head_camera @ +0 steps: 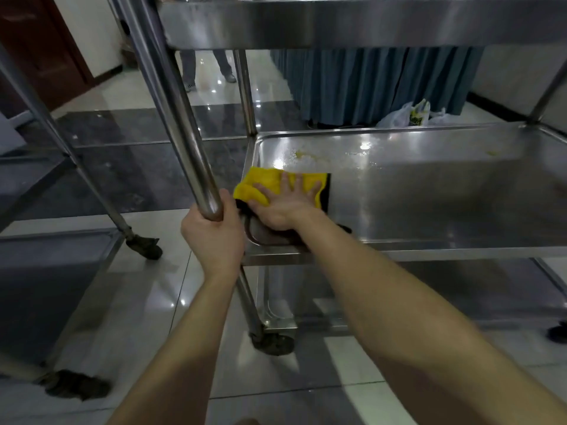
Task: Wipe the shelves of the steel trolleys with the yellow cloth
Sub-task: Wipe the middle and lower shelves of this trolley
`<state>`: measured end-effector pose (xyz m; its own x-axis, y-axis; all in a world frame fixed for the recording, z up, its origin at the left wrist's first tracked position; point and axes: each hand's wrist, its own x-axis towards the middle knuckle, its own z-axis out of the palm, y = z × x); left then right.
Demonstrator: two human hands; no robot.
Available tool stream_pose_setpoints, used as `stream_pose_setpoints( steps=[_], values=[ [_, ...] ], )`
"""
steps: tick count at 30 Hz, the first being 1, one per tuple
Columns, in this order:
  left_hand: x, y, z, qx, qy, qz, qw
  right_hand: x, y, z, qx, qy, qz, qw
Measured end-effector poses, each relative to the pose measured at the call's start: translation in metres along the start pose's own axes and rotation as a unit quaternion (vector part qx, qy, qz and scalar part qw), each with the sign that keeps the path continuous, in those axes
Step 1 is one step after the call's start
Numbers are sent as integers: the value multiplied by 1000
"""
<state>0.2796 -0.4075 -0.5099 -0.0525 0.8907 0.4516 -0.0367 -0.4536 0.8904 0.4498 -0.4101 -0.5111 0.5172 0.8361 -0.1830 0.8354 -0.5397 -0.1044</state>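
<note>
My left hand (214,237) is wrapped around the near post (181,124) of the trolley, fingers closed tight on the steel. My right hand (283,207) lies flat on the one yellow cloth (267,184), fingers spread wide, pressing it onto the middle shelf (429,191) at its near left corner. The cloth has a dark edge on its right side. Two yellowish smears (302,154) show on that shelf, one just beyond the cloth, one far right. I count three shelves on this trolley: top, middle, bottom. A second trolley (36,185) stands to my left. Across the floor a curtain (377,84) hangs with plastic bags (408,116) at its foot, and two legs (208,67) of someone stand beyond.
</note>
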Motion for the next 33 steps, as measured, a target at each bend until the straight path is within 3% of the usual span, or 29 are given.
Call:
stream_pose_setpoints(
  steps=[4,10,16,18,21,22,25,28,31,33],
  values=[
    [3,4,-1,19,8,-9,1000,-33,-31,14,-9,8,-65,998],
    [4,4,-3,36,-3,-31,999,-88,48,19,-4,5,-81,997],
    [6,3,-6,74,-20,-69,995,-131,231,6,5,27,77,997],
    [-7,10,-9,65,10,-65,996,-141,261,4,5,26,119,993],
    [-55,16,-9,95,97,43,990,-141,260,7,10,46,121,992],
    [-75,18,-2,124,67,115,983,-141,257,8,12,52,119,991],
    [-117,29,40,185,-145,255,938,-141,253,11,14,62,117,991],
    [-123,47,99,224,-270,250,902,-141,253,10,4,60,123,991],
    [-117,50,144,283,-318,215,879,-141,253,13,3,65,119,991],
    [-117,40,161,372,-348,209,835,-140,254,13,6,59,110,992]
  ],
)
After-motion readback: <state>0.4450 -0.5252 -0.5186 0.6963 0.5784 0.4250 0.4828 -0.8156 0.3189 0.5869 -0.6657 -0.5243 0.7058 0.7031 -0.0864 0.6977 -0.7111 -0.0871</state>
